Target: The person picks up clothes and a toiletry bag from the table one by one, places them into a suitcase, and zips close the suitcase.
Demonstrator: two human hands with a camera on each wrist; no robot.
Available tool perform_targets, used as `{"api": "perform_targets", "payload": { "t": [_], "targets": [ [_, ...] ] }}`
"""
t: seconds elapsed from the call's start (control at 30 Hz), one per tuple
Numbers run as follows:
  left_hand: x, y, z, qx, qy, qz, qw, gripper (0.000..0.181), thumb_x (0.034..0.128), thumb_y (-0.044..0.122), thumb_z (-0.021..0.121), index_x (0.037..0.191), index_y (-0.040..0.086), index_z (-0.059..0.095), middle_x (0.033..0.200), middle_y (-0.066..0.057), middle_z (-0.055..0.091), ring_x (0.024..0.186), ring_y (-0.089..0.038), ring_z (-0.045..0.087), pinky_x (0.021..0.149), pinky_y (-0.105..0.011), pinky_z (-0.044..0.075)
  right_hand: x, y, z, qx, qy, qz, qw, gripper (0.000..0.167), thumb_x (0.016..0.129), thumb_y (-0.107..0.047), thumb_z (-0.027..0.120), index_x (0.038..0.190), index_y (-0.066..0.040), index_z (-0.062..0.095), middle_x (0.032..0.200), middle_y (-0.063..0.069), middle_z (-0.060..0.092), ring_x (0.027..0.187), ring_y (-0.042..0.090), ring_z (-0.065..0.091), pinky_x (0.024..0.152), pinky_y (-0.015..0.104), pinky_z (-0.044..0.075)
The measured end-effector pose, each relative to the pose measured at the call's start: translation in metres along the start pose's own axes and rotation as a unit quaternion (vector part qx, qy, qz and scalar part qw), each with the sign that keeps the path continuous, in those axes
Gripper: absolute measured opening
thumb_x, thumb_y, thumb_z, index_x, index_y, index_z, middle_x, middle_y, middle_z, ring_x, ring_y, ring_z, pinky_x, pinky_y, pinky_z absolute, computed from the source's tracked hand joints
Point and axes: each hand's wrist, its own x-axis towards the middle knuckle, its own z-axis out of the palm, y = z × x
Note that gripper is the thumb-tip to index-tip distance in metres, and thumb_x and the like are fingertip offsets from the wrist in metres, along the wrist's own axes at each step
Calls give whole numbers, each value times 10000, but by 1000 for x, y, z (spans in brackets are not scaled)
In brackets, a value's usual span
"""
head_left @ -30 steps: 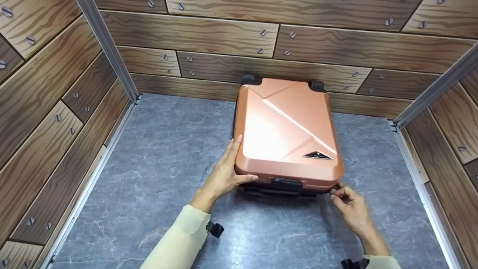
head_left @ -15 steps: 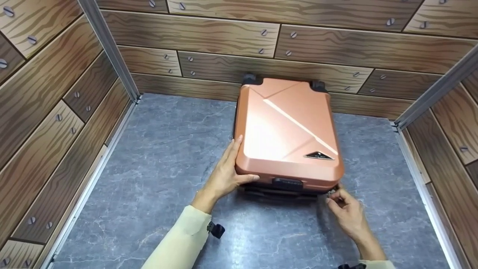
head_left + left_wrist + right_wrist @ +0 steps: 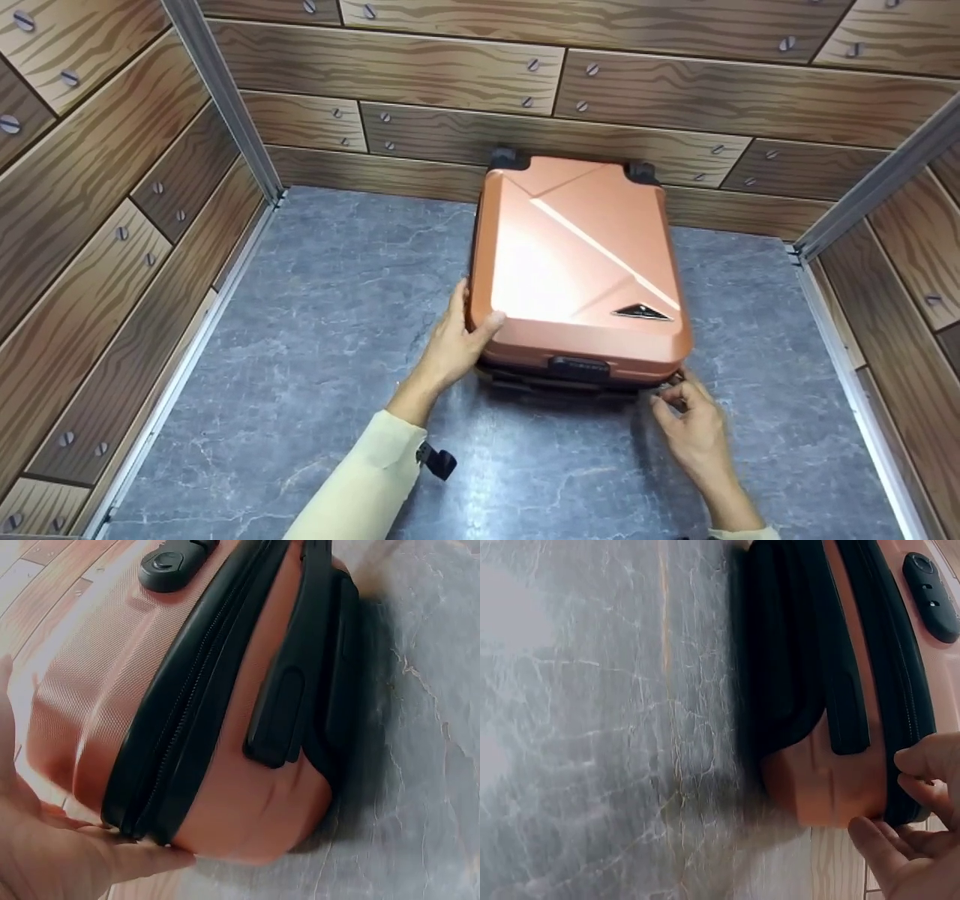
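An orange hard-shell suitcase [image 3: 577, 247] lies flat on the floor, its front side with a carry handle [image 3: 281, 720] facing me. My left hand [image 3: 450, 341] rests against its front left corner, thumb on the lid edge and fairly straight fingers along the left side. At the front right corner, my right hand [image 3: 694, 427] has its thumb and fingers curled close to the black zipper [image 3: 907, 701], pinching the zipper pull; the pull itself is hidden by the fingers now. A dark combination lock [image 3: 932, 596] sits on the front, above the zipper.
The grey marble-patterned floor [image 3: 330, 315] extends around the suitcase. Wood-patterned walls [image 3: 450, 75] stand behind and on both sides, with metal corner posts [image 3: 225, 97]. The suitcase's black wheels [image 3: 641, 173] are close to the back wall.
My left thumb has moved from the front face up onto the lid's corner. The right hand has shifted slightly left along the front right corner. The suitcase stays in place.
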Motion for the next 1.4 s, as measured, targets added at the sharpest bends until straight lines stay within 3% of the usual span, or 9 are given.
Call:
{"api": "perform_targets", "payload": {
  "t": [0.17,0.43,0.87,1.03,1.17,1.23,1.3,1.4],
  "targets": [
    [1,4,3,-83,203,-260,9994,1061,911,709,655,1678,113,229,1695,-215,326,1543,-415,350,1252,-576,307,1,-1,2,72,-111,-50,9999,149,867,81,734,798,19,617,1459,409,523,1176,530,661,842,-37,411],
    [3,3,7,-128,517,-188,9984,958,896,582,736,1605,76,338,1591,-179,431,1434,-338,476,1208,-502,384,0,-1,3,624,-291,108,9976,118,883,143,690,819,62,633,1502,398,486,1294,528,579,868,-4,458],
    [1,2,3,-180,415,-172,9988,952,906,578,743,1601,70,337,1608,-189,415,1475,-352,438,1237,-520,348,-6,-1,9,619,-202,-221,9976,145,890,173,678,834,62,604,1511,444,437,1290,574,564,876,-8,447],
    [2,3,1,-138,284,-210,9993,995,902,612,739,1619,70,312,1651,-197,368,1523,-376,378,1250,-548,318,-8,-2,12,575,-11,164,9982,62,922,122,679,894,107,627,1533,426,426,1326,561,543,870,-21,439],
    [3,4,3,-155,117,-287,9994,1051,894,653,725,1649,90,259,1690,-191,315,1551,-388,332,1258,-567,295,-10,-4,12,74,101,607,9981,63,952,13,688,924,68,680,1400,322,616,1245,470,644,823,-28,431],
    [4,4,3,-190,34,-371,9991,1090,891,668,718,1674,109,206,1717,-180,275,1568,-390,301,1265,-571,278,-11,-4,11,-187,86,724,9972,100,968,-45,681,914,33,711,1373,285,652,1228,448,662,829,37,470],
    [4,4,3,-197,-21,-420,9989,1122,893,673,707,1690,109,154,1729,-191,249,1574,-401,286,1269,-576,266,-11,-4,9,-308,30,723,9969,149,984,-86,668,880,9,715,1397,286,640,1270,460,638,939,207,522],
    [3,5,3,-145,-75,-483,9987,1156,895,681,697,1703,113,96,1739,-199,219,1577,-408,277,1275,-573,252,-10,-3,8,-356,21,586,9976,183,987,-112,675,839,-10,710,1460,317,579,1290,500,610,1030,501,494]
  ]
}}
